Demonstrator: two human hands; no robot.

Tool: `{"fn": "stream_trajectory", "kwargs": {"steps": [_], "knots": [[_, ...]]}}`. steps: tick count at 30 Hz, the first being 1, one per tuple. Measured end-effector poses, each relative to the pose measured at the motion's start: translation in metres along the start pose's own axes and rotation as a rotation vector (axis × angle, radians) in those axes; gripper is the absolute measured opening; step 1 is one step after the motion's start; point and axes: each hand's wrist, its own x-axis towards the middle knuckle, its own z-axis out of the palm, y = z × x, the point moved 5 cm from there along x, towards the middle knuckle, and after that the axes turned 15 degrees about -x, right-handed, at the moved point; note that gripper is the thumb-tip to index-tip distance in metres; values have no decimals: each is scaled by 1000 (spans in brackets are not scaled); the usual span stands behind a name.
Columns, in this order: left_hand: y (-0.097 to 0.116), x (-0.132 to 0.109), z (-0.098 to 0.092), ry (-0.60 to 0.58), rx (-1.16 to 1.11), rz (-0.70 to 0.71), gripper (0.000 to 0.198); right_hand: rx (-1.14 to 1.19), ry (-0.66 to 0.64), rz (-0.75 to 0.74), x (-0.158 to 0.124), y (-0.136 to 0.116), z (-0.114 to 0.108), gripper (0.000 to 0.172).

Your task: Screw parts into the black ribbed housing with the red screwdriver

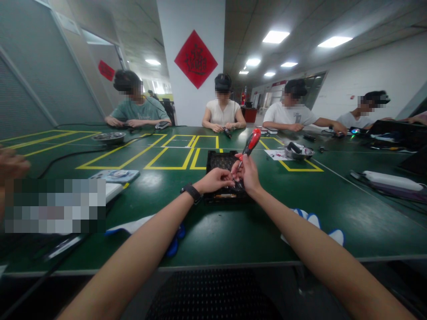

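A screwdriver (pixel 252 141) with a red and black handle slants up out of my right hand (pixel 250 174), whose fingers are closed around its lower part. The shaft points down and to the left, toward the fingertips of my left hand (pixel 216 181). Those left fingers are pinched together over a black open box (pixel 209 165), and whatever they hold is too small to make out. Dark parts lie in the box, partly covered by both hands. I wear a dark band on the left wrist.
White and blue gloves (pixel 318 221) lie under my forearms. A phone (pixel 116 176) rests at the left, near another person's hand. Metal bowls (pixel 108 138) and yellow tape outlines mark the green table (pixel 227 231). Several people sit across from me.
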Motion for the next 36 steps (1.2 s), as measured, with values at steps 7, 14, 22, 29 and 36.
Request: {"fn": "stream_trajectory", "kwargs": {"steps": [7, 14, 22, 29, 36], "knots": [[3, 0, 5, -87, -160, -25, 38, 17, -8, 27, 0, 2, -1, 40], [1, 1, 2, 7, -77, -31, 33, 19, -30, 7, 0, 2, 2, 37], [7, -1, 2, -80, -49, 19, 34, 49, -31, 42, 1, 4, 0, 42], [-4, 1, -1, 15, -49, -80, 40, 10, -42, 32, -1, 2, 2, 40], [2, -1, 2, -77, -139, -43, 37, 23, -65, 36, 0, 3, 3, 41]]}}
